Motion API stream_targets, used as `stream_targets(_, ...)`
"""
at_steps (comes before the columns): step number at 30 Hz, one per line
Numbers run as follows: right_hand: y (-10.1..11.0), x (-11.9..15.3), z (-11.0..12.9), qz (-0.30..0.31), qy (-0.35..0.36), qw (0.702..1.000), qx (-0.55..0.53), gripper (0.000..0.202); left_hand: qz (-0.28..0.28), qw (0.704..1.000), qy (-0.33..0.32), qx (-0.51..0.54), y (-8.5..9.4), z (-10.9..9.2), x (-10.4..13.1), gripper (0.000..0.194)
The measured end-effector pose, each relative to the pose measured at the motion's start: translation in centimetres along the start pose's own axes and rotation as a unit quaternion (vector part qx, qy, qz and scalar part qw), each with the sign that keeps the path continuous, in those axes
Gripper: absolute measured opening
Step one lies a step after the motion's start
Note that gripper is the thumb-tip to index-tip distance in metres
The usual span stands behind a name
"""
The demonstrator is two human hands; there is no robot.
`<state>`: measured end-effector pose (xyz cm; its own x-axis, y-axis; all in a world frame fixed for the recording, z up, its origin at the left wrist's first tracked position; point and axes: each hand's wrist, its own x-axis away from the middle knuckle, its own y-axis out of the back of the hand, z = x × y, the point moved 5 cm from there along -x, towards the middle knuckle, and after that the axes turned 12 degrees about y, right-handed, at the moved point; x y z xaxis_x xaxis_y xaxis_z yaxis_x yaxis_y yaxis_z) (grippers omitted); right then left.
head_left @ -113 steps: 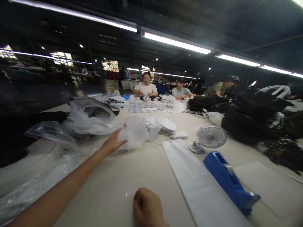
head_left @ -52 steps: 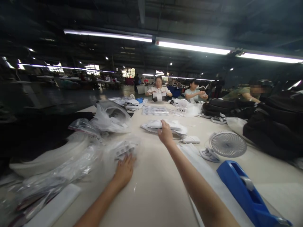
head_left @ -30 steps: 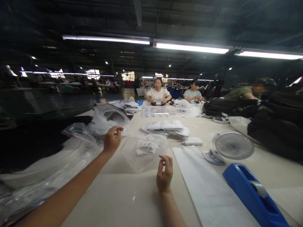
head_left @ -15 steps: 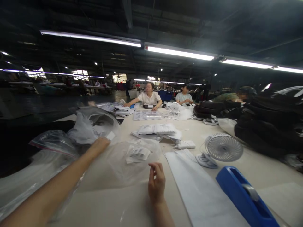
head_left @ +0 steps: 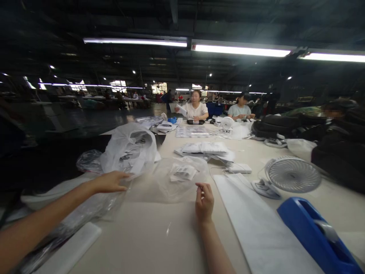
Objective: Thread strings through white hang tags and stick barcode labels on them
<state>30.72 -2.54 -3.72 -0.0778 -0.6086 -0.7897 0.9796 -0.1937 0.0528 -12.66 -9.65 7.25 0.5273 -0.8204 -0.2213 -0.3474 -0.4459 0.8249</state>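
My left hand [head_left: 111, 182] is open at the near edge of a white plastic bag [head_left: 111, 152] that is full of papers or labels. Its fingers and thumb are apart, and I see nothing held. My right hand [head_left: 204, 199] rests on the table, its fingers curled in toward the thumb, with nothing visible in them. Between the hands lies a clear plastic bag [head_left: 164, 190], flat on the table. Printed white labels [head_left: 183, 172] sit in or on this bag; I cannot tell which. Clear plastic sheets [head_left: 94, 205] lie under my left forearm.
A blue tape dispenser [head_left: 312, 228], a grey fan [head_left: 293, 175] and a long white sheet [head_left: 256, 220] lie to the right. A stack of white packets [head_left: 203, 149] is ahead. Two people [head_left: 195, 108] sit across the table; dark bags [head_left: 339, 156] are piled at right.
My left hand has drawn back from the white bag and spread its fingers; the small white piece at its fingertips is gone from them. The view has turned left. A person opposite has raised a paper.
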Motion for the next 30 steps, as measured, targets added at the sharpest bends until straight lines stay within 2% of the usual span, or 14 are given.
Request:
stream_targets(2,0.0,0.1,-0.1,0.0,-0.003,1.0,-0.001,0.026,0.034,0.999,0.001,-0.025,-0.4,-0.7,-0.6,0.027)
stream_targets(3,-0.1,0.2,-0.1,0.0,-0.004,1.0,-0.002,0.026,0.027,0.999,0.01,-0.036,-0.7,-1.1,-1.2,0.033)
stream_targets(6,-0.3,0.3,-0.2,0.006,-0.006,1.0,-0.004,0.026,-0.042,0.995,0.064,-0.062,-2.0,-2.5,-3.2,0.054)
stream_targets(8,-0.5,0.3,-0.4,0.017,-0.005,1.0,-0.002,0.026,-0.06,0.99,0.108,-0.072,-3.5,-3.4,-4.3,0.067)
stream_targets(10,-0.6,0.3,-0.6,0.027,-0.004,1.0,0.0,0.026,-0.06,0.987,0.134,-0.068,-4.9,-4.0,-5.0,0.061)
stream_targets(13,-0.6,0.3,-0.9,0.029,-0.011,1.0,0.001,0.026,-0.076,0.988,0.132,-0.03,-5.3,-4.5,-4.4,0.026)
stream_targets(15,-0.6,0.3,-1.0,0.025,-0.016,1.0,-0.002,0.027,-0.106,0.988,0.116,0.011,-4.4,-4.5,-2.8,0.014)
stream_targets(19,-0.9,0.2,-0.4,0.034,-0.01,0.999,-0.005,0.026,-0.183,0.973,0.051,0.131,-2.3,-4.2,3.3,0.023)
stream_targets(21,-1.1,0.1,0.3,0.039,-0.008,0.999,-0.008,0.026,-0.205,0.959,0.016,0.193,-2.2,-4.2,7.0,0.031)
stream_targets(23,-1.4,0.1,1.3,0.047,-0.002,0.999,-0.02,0.025,-0.217,0.941,-0.007,0.261,-3.1,-4.1,10.5,0.035)
stream_targets(25,-1.9,0.3,2.7,0.063,0.002,0.997,-0.046,0.024,-0.202,0.911,-0.017,0.358,-4.5,-4.0,13.0,0.033)
stream_targets(27,-2.6,0.7,4.3,0.087,-0.012,0.992,-0.088,0.023,-0.147,0.885,-0.014,0.441,-6.4,-4.1,14.2,0.029)
stream_targets(28,-3.1,1.1,5.0,0.103,-0.026,0.987,-0.118,0.023,-0.112,0.88,-0.009,0.461,-7.3,-4.2,14.5,0.029)
stream_targets(30,-4.2,1.8,6.7,0.141,-0.051,0.971,-0.187,0.025,-0.044,0.893,-0.007,0.448,-8.9,-4.7,14.7,0.029)
